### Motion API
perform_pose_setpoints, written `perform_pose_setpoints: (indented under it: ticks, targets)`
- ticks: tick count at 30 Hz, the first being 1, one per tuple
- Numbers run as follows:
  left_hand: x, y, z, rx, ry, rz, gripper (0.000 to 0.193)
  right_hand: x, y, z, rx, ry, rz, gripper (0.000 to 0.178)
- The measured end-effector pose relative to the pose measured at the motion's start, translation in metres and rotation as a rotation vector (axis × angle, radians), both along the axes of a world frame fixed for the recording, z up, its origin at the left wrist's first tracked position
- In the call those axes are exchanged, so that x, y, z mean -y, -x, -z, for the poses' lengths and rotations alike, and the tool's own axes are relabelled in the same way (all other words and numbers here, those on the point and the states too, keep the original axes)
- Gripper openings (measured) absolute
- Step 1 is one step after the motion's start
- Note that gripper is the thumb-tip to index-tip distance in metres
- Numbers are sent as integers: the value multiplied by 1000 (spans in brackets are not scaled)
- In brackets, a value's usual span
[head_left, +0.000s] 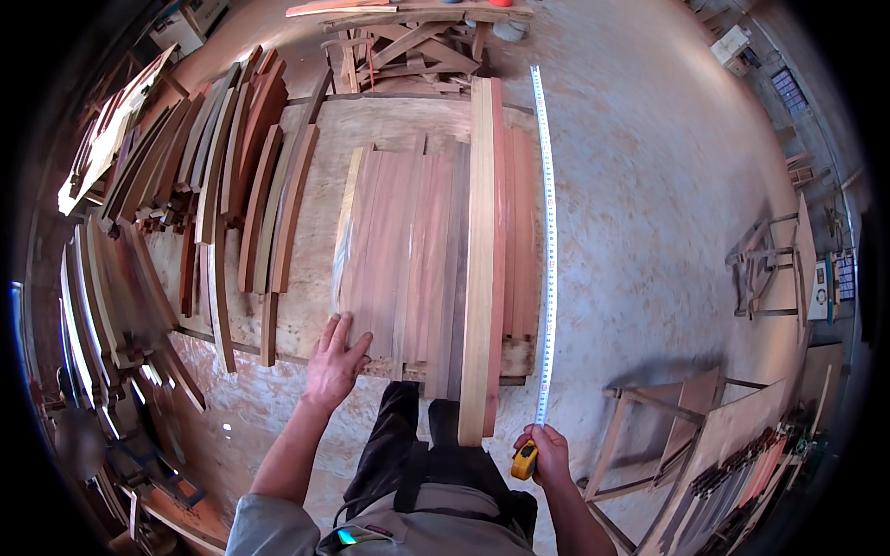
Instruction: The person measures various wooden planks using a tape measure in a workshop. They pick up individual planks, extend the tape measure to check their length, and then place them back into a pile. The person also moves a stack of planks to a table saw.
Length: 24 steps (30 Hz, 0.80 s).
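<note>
My right hand (551, 448) grips a yellow and black tape measure (525, 460) low on the right. From it a long white blade (550, 250) runs away from me, beside the right edge of the table. My left hand (337, 363) rests with fingers spread at the near end of a row of reddish and brown wooden strips (394, 250). These lie side by side on a plywood tabletop (394, 119). Two longer pieces lie over the row's right part: a pale wooden board (480, 278) and a reddish strip (496, 185). Both overhang the table's near edge.
Stacks of wooden strips (213, 148) crowd the table's left side, and more boards (102, 296) lean at far left. Beyond the table stands a wooden trestle (408, 46). A wooden frame (649, 408) stands at lower right, beside a rack of clamps (742, 477).
</note>
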<state>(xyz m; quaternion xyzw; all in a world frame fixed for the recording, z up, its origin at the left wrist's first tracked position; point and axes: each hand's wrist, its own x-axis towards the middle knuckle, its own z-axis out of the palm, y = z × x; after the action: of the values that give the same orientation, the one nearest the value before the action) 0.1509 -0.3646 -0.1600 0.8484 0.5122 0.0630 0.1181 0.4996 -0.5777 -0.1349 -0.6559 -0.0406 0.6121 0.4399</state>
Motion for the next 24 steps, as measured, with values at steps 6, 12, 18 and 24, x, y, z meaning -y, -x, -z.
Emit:
perform_pose_setpoints:
  ticks: [6, 12, 18, 24]
  targets:
    - [2, 1, 3, 22, -10, -28, 38, 7, -5, 9, 22, 9, -1, 21]
    - [1, -1, 3, -21, -54, -16, 42, 4, -8, 4, -1, 19, 47, 20]
    - [1, -2, 5, -23, -68, -27, 33, 11, -13, 7, -27, 8, 78, 20]
    - [11, -26, -26, -27, -101, -87, 42, 14, -15, 10, -53, 10, 100, 20]
